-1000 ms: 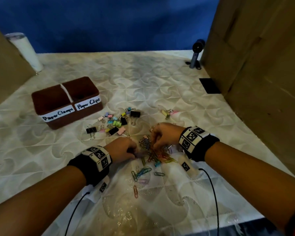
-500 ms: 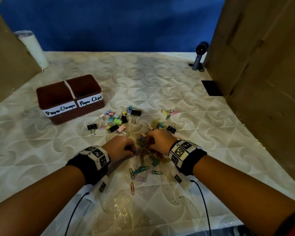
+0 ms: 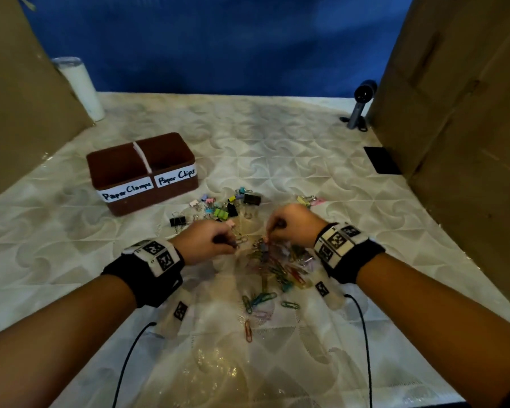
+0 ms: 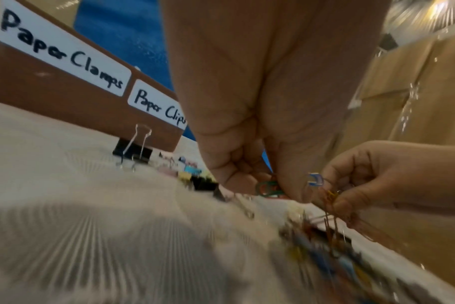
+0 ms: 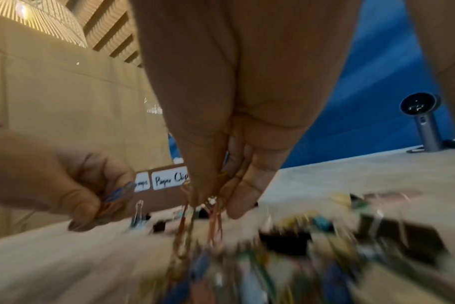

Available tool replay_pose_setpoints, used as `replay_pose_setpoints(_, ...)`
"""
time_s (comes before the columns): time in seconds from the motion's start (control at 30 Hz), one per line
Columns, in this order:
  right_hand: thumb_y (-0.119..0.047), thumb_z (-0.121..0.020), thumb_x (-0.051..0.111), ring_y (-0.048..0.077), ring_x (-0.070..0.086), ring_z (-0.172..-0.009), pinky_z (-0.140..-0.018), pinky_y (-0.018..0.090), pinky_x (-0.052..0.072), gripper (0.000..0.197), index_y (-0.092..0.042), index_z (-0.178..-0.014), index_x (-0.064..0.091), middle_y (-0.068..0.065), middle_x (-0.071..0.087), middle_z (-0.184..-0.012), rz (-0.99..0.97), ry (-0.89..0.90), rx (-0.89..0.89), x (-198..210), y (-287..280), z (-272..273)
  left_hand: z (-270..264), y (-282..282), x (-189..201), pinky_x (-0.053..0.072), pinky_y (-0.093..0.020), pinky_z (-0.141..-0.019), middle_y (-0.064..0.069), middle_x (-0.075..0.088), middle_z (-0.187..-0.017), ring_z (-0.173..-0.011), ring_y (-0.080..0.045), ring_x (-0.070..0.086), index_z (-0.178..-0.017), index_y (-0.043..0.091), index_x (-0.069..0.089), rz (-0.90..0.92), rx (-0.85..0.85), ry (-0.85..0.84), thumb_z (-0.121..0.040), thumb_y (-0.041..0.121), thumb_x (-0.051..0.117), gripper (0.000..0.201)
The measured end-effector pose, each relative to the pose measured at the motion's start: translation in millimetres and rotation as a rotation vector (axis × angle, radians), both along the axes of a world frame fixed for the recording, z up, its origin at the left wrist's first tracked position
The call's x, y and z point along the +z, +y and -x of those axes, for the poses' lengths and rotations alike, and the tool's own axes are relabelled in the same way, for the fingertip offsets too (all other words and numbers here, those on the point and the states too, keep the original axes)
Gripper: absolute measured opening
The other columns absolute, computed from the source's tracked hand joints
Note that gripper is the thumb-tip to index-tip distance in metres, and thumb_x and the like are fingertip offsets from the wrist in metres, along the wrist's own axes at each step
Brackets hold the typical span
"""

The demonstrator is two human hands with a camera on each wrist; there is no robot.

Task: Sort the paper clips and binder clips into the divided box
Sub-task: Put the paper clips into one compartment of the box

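A brown divided box (image 3: 171, 189) labelled "Paper Clamps" and "Paper Clips" stands at the left. Small binder clips (image 3: 221, 212) lie scattered just right of it. A heap of coloured paper clips (image 3: 280, 272) lies between my hands. My left hand (image 3: 209, 241) grips a bunch of paper clips (image 4: 269, 190) in curled fingers. My right hand (image 3: 289, 225) pinches a tangle of paper clips (image 5: 213, 214) that hangs from its fingertips above the heap. The same tangle (image 4: 330, 201) shows in the left wrist view.
Cardboard walls rise at the left (image 3: 18, 113) and right (image 3: 460, 113). A white cylinder (image 3: 81, 86) stands at the back left, a small camera on a stand (image 3: 361, 104) at the back right, and a black square (image 3: 382, 160) lies by the right wall.
My right hand has lifted and moved right and away from me with a tangle of paper clips. The left hand stayed close to the heap, still closed on its clips.
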State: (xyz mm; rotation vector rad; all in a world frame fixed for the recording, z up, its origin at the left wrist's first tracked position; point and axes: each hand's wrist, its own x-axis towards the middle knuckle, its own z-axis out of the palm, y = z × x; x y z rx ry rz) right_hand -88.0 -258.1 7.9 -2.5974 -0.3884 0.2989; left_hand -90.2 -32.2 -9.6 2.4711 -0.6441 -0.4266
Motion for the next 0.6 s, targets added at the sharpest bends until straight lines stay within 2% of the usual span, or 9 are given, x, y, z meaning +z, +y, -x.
replay_pose_setpoints(0.03,-0.013,-0.081,0.069,0.010,0.059,-0.082,-0.080,0.024,0.049,0.014,-0.009,-0.094,0.071,0.005,0.070,-0.095,-0.013,-0.025,0.003,10,4,-8,-6,9,8,0.042,-0.022,-0.073,0.007,0.063,-0.091,-0.082,-0.007,0.058,-0.093,0.015,0.068,0.025,0.019,0.007,-0.081,0.023,0.070,0.015)
replay_pose_setpoints(0.1,-0.012,-0.079,0.072,0.012,0.060,-0.079,-0.078,0.026,0.050,0.014,-0.007,-0.092,0.071,0.004,0.069,-0.088,-0.068,-0.041,0.000,29,9,-23,-17,21,25,0.041,-0.011,-0.064,0.005,0.064,-0.080,-0.069,0.007,0.056,-0.091,0.012,0.068,0.079,0.027,0.041,-0.080,0.020,0.071,0.014)
replay_pose_setpoints(0.17,-0.007,-0.077,0.073,0.013,0.060,-0.070,-0.076,0.031,0.053,0.011,-0.005,-0.088,0.070,0.001,0.066,-0.077,-0.140,-0.045,-0.010,45,21,-43,-31,37,43,0.038,-0.004,-0.056,0.004,0.064,-0.075,-0.060,0.010,0.054,-0.089,0.010,0.067,0.106,0.060,0.043,-0.081,0.018,0.071,0.012)
replay_pose_setpoints(0.27,-0.004,-0.077,0.072,0.011,0.058,-0.066,-0.073,0.032,0.054,0.012,-0.006,-0.088,0.068,-0.002,0.062,-0.071,-0.205,-0.090,-0.038,66,51,-75,-61,70,70,0.045,-0.021,-0.068,-0.012,0.071,-0.086,-0.068,-0.004,0.058,-0.085,0.007,0.066,0.159,0.157,0.045,-0.080,0.015,0.071,0.011)
replay_pose_setpoints(0.37,0.000,-0.078,0.071,0.009,0.059,-0.061,-0.061,0.022,0.054,0.014,-0.002,-0.091,0.065,0.005,0.064,-0.075,-0.300,-0.130,-0.075,82,88,-109,-95,102,92,0.050,-0.035,-0.074,-0.013,0.071,-0.086,-0.074,-0.016,0.059,-0.074,0.019,0.063,0.186,0.254,-0.011,-0.078,0.017,0.073,0.011)
replay_pose_setpoints(0.43,0.001,-0.078,0.071,0.007,0.058,-0.055,-0.057,0.023,0.054,0.015,0.000,-0.092,0.064,0.003,0.062,-0.070,-0.334,-0.174,-0.098,88,108,-130,-117,113,98,0.050,-0.034,-0.068,-0.007,0.066,-0.073,-0.065,-0.018,0.057,-0.070,0.019,0.060,0.254,0.328,-0.007,-0.078,0.013,0.073,0.017)
replay_pose_setpoints(0.5,-0.002,-0.077,0.072,0.014,0.058,-0.058,-0.061,0.031,0.054,0.015,-0.005,-0.089,0.064,0.000,0.059,-0.067,-0.355,-0.237,-0.133,89,132,-155,-141,122,97,0.048,-0.028,-0.064,0.000,0.061,-0.064,-0.056,-0.009,0.056,-0.067,0.021,0.060,0.273,0.389,-0.056,-0.076,0.013,0.074,0.019)
replay_pose_setpoints(0.57,-0.004,-0.077,0.072,0.018,0.056,-0.059,-0.061,0.033,0.051,0.018,-0.009,-0.091,0.063,0.000,0.056,-0.065,-0.366,-0.263,-0.181,82,157,-175,-160,125,90,0.050,-0.028,-0.062,-0.005,0.067,-0.068,-0.054,-0.006,0.060,-0.072,0.017,0.066,0.272,0.440,-0.084,-0.075,0.016,0.076,0.010)
replay_pose_setpoints(0.6,-0.004,-0.077,0.071,0.019,0.055,-0.058,-0.060,0.032,0.049,0.019,-0.008,-0.092,0.062,0.002,0.057,-0.066,-0.365,-0.263,-0.197,75,169,-181,-166,124,85,0.052,-0.031,-0.067,-0.010,0.071,-0.077,-0.064,-0.012,0.064,-0.079,0.012,0.070,0.267,0.465,-0.096,-0.074,0.018,0.076,0.010)
